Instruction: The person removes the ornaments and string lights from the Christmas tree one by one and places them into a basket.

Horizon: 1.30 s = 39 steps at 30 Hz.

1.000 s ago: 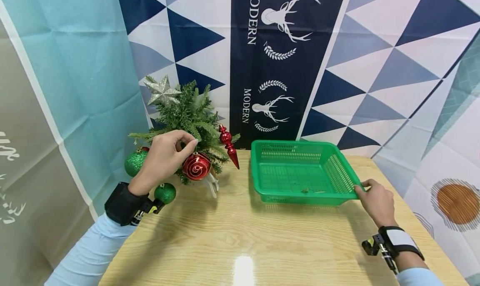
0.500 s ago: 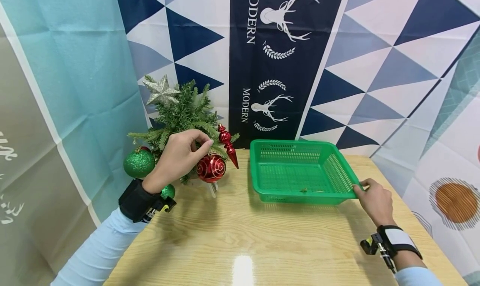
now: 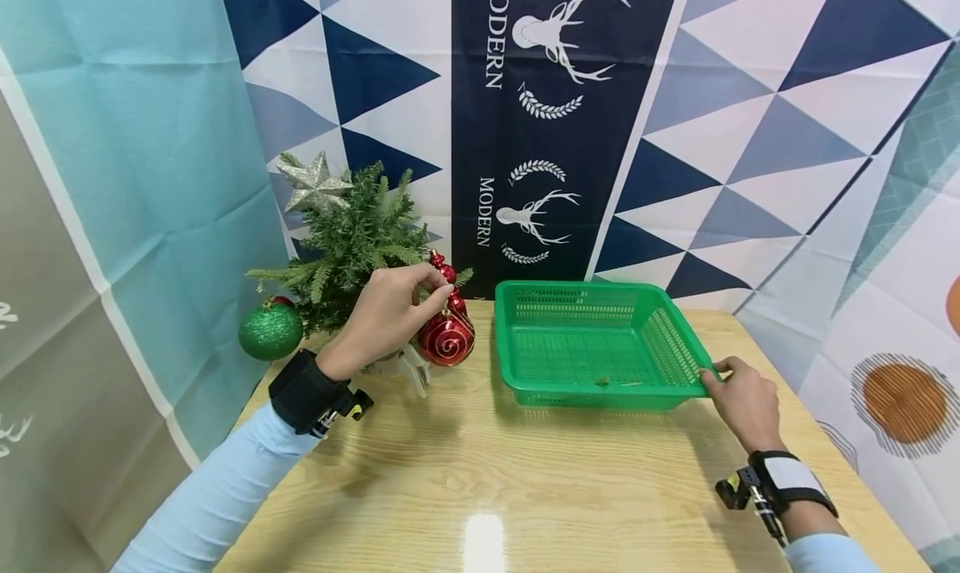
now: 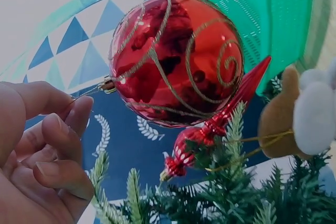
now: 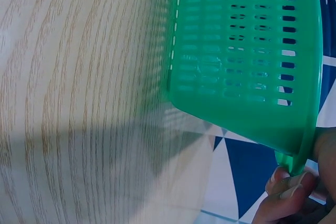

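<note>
In the head view my left hand pinches the thin hanging loop of a red Christmas ball with gold swirls. The ball hangs clear of the fingers in the left wrist view, its gold cap towards the thumb and forefinger. Just behind it is a red spindle-shaped ornament on the small Christmas tree. On the right, my right hand grips the near right corner of a green plastic basket. Thumb and fingers close round its rim in the right wrist view.
A silver star tops the tree, and a green glitter ball hangs at its left. A brown-and-white ornament is partly visible. Small scraps lie in the basket on the wooden table. Patterned cloth hangs behind.
My left hand has moved right across the front of the tree, carrying the red ball towards the basket. The right hand keeps its hold on the basket's corner; the head view has shifted slightly.
</note>
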Tool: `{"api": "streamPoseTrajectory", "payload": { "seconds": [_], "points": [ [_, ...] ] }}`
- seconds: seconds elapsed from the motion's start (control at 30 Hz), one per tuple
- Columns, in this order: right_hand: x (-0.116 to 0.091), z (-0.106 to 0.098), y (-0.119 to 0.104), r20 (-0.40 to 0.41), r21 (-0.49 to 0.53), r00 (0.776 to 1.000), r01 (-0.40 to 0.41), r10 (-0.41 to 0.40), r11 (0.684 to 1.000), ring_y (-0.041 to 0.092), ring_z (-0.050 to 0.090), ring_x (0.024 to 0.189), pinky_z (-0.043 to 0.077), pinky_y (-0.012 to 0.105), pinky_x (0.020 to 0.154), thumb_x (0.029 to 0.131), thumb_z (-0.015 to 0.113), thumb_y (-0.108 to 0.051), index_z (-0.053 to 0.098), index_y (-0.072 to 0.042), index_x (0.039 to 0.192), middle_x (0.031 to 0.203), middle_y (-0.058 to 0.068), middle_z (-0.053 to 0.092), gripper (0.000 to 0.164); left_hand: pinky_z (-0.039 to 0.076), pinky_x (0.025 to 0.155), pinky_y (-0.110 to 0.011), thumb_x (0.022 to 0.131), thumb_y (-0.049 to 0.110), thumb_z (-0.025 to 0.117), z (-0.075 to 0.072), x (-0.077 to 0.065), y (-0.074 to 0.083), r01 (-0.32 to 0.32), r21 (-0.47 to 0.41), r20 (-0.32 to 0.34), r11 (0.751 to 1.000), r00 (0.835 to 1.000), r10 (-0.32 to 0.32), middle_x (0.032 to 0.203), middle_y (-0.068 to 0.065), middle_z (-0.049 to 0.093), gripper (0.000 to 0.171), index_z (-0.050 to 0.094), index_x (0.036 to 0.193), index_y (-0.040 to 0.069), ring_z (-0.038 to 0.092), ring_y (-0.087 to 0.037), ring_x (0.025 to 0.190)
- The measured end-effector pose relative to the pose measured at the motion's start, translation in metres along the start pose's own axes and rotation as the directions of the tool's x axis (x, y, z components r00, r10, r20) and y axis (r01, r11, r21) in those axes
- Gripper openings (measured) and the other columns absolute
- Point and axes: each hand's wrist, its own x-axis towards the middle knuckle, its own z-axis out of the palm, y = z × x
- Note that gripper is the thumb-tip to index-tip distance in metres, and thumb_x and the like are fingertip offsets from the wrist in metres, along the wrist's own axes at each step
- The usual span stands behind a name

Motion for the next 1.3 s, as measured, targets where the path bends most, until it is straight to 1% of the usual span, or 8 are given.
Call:
{"api": "streamPoseTrajectory", "payload": {
  "seconds": [0.1, 0.2, 0.4, 0.53, 0.8, 0.93, 1.13, 1.3],
  "points": [
    [0.0, 0.0, -0.001, -0.007, 0.001, 1.0, 0.012, -0.012, 1.0, 0.034, 0.062, 0.064, 0.044, 0.037, 0.047, 0.099, 0.064, -0.019, 0.065, 0.015, 0.111, 0.077, 0.025, 0.067, 0.036, 0.034, 0.059, -0.031, 0.104, 0.018, 0.064, 0.004, 0.006, 0.001, -0.007, -0.009, 0.009, 1.0, 1.0, 0.007, 0.076, 0.004, 0.064, 0.014, 0.074, 0.099, 0.01, 0.043, -0.012, 0.057],
    [-0.001, 0.0, -0.001, -0.011, 0.005, 1.0, 0.02, -0.02, 1.0, 0.034, 0.062, 0.063, 0.044, 0.037, 0.046, 0.099, 0.065, -0.019, 0.065, 0.015, 0.11, 0.076, 0.025, 0.067, 0.036, 0.035, 0.059, -0.031, 0.104, 0.018, 0.064, 0.008, 0.011, 0.002, -0.019, -0.027, 0.02, 0.999, 1.0, 0.02, 0.077, 0.005, 0.065, 0.014, 0.073, 0.098, 0.011, 0.044, -0.012, 0.057],
    [0.0, 0.0, 0.001, -0.012, 0.01, 1.0, 0.008, -0.008, 1.0, 0.034, 0.062, 0.062, 0.044, 0.037, 0.046, 0.099, 0.064, -0.019, 0.064, 0.015, 0.111, 0.077, 0.025, 0.067, 0.036, 0.043, 0.063, -0.03, 0.104, 0.016, 0.064, 0.018, 0.021, 0.006, -0.027, -0.055, 0.041, 0.998, 0.999, 0.029, 0.08, 0.004, 0.068, 0.013, 0.073, 0.099, 0.009, 0.052, -0.009, 0.063],
    [0.0, 0.001, 0.001, -0.009, 0.01, 1.0, 0.004, -0.004, 1.0, 0.033, 0.062, 0.062, 0.044, 0.037, 0.046, 0.099, 0.064, -0.019, 0.064, 0.015, 0.112, 0.078, 0.026, 0.067, 0.037, 0.045, 0.063, -0.03, 0.103, 0.015, 0.065, 0.024, 0.024, 0.008, -0.028, -0.058, 0.045, 0.998, 0.999, 0.03, 0.08, 0.003, 0.069, 0.011, 0.073, 0.099, 0.009, 0.056, -0.008, 0.064],
    [0.0, 0.0, 0.001, -0.002, 0.015, 1.0, -0.007, 0.007, 1.0, 0.032, 0.061, 0.06, 0.043, 0.036, 0.045, 0.099, 0.064, -0.019, 0.063, 0.016, 0.112, 0.077, 0.026, 0.066, 0.037, 0.04, 0.058, -0.028, 0.102, 0.016, 0.066, 0.038, 0.03, 0.007, -0.034, -0.069, 0.079, 0.997, 0.996, 0.039, 0.079, 0.004, 0.069, 0.011, 0.074, 0.098, 0.009, 0.052, -0.008, 0.058],
    [-0.001, 0.0, 0.0, 0.008, 0.013, 1.0, -0.019, 0.019, 1.0, 0.032, 0.061, 0.061, 0.043, 0.036, 0.045, 0.099, 0.064, -0.02, 0.064, 0.016, 0.113, 0.078, 0.026, 0.067, 0.038, 0.041, 0.058, -0.028, 0.102, 0.017, 0.066, 0.043, 0.034, 0.008, -0.024, -0.067, 0.088, 0.997, 0.996, 0.03, 0.077, 0.005, 0.069, 0.012, 0.074, 0.097, 0.01, 0.054, -0.007, 0.059],
    [-0.001, -0.001, 0.0, 0.018, 0.009, 1.0, -0.026, 0.026, 1.0, 0.035, 0.062, 0.064, 0.044, 0.037, 0.046, 0.099, 0.065, -0.021, 0.064, 0.015, 0.114, 0.081, 0.027, 0.067, 0.039, 0.043, 0.06, -0.028, 0.102, 0.017, 0.066, 0.049, 0.038, 0.007, -0.003, -0.065, 0.081, 0.998, 0.997, 0.008, 0.077, 0.004, 0.069, 0.011, 0.074, 0.097, 0.01, 0.056, -0.008, 0.061],
    [0.0, -0.002, -0.001, 0.015, 0.006, 0.999, -0.033, 0.033, 0.999, 0.036, 0.062, 0.065, 0.044, 0.038, 0.047, 0.099, 0.065, -0.021, 0.064, 0.015, 0.113, 0.082, 0.027, 0.067, 0.039, 0.043, 0.061, -0.028, 0.102, 0.018, 0.066, 0.053, 0.041, 0.005, 0.012, -0.056, 0.095, 0.998, 0.995, -0.007, 0.079, 0.003, 0.069, 0.012, 0.074, 0.098, 0.01, 0.055, -0.009, 0.061]
  ]
}}
